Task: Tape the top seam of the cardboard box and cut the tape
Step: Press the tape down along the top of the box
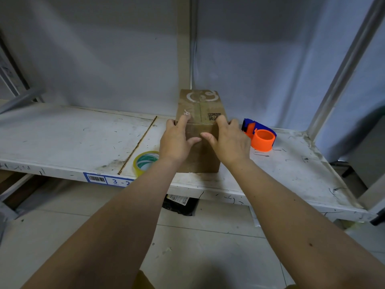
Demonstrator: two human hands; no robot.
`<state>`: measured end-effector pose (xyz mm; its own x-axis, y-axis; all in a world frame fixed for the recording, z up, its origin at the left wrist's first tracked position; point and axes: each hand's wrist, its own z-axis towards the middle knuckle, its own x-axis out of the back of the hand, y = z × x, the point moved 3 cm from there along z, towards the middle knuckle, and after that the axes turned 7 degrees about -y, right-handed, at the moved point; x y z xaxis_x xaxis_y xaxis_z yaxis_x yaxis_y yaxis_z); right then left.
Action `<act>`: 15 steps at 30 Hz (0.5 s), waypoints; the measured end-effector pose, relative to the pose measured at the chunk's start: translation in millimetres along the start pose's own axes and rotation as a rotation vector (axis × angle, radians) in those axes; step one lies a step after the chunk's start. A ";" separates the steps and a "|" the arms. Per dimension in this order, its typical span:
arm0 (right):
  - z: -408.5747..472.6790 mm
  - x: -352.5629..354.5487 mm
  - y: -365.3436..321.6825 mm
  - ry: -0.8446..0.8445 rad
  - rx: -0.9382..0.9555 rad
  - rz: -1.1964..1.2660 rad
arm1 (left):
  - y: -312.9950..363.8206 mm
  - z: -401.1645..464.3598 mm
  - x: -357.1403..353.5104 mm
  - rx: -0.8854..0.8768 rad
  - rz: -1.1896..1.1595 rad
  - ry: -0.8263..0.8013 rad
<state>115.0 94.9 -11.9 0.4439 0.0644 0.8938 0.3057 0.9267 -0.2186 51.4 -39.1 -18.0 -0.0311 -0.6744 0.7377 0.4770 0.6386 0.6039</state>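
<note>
A brown cardboard box (199, 105) stands on the white shelf (68, 138), its top flaps closed with a seam running away from me. My left hand (177, 140) grips the box's near left corner, fingers over the top edge. My right hand (228, 138) holds the near right corner the same way. An orange and blue tape dispenser (260, 135) lies on the shelf just right of the box, with no roll in it. A roll of clear yellowish tape (144, 161) lies flat to the left, partly behind my left forearm.
The shelf's front edge carries a blue barcode label (104, 180). A metal upright (343, 67) rises at the right, a grey sheet hangs behind. A black packet (180, 204) lies on the tiled floor under the shelf.
</note>
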 end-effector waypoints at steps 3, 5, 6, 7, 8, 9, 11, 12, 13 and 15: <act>-0.1 2.2 -3.7 0.023 -0.021 -0.026 | 4.5 0.9 1.0 0.013 0.012 0.028; -0.2 3.5 -5.9 0.047 -0.045 -0.023 | 5.4 0.5 1.0 0.029 0.009 0.045; -0.3 3.4 -7.1 0.061 -0.057 -0.021 | 5.3 0.2 0.6 0.040 -0.003 0.051; 0.0 2.9 -8.1 0.074 -0.069 -0.016 | 5.5 0.2 0.0 0.051 -0.020 0.056; 0.1 2.5 -8.9 0.085 -0.079 -0.013 | 6.3 0.3 -0.6 0.063 -0.037 0.063; 0.4 1.8 -9.2 0.091 -0.086 -0.009 | 7.9 0.4 -0.7 0.077 -0.052 0.075; 0.2 2.1 -8.2 0.091 -0.101 0.003 | 11.9 1.5 -0.4 0.113 -0.076 0.109; 0.3 2.4 -6.7 0.090 -0.110 0.002 | 13.7 2.3 -0.6 0.129 -0.086 0.121; 0.5 3.3 -5.3 0.092 -0.115 -0.002 | 14.4 2.5 -1.1 0.139 -0.097 0.128; 2.0 2.6 -2.6 0.097 -0.113 -0.005 | 13.1 1.9 -1.8 0.140 -0.119 0.128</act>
<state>113.6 93.4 -8.3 0.5198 0.0191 0.8541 0.3981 0.8792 -0.2620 56.1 -28.9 -10.9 0.0360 -0.7837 0.6201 0.3501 0.5910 0.7267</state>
